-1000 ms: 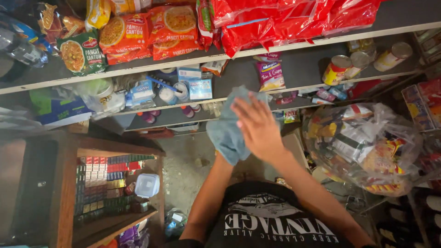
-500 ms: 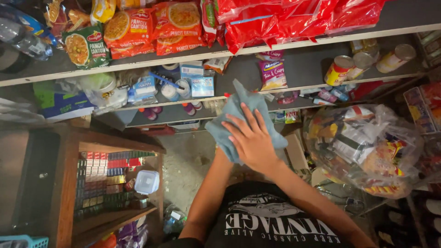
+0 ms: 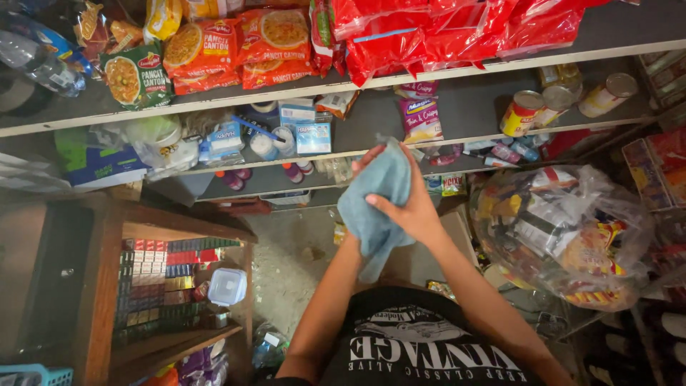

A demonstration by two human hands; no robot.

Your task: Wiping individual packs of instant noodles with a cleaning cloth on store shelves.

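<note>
Head view: you hold a blue cloth (image 3: 375, 204) in both hands in front of the shelves (image 3: 471, 107).
Your right hand (image 3: 411, 214) pinches the cloth's right side, fingers curled onto it. Your left hand (image 3: 366, 159) is mostly hidden behind the cloth's top, only fingertips showing, so you cannot tell its grip. Right of you hangs a clear bag of snacks (image 3: 564, 229); cans (image 3: 543, 107) stand on the shelf beyond.

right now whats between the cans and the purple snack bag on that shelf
Bare grey shelf lies between the cans and the purple snack bag, in the head view.
</note>
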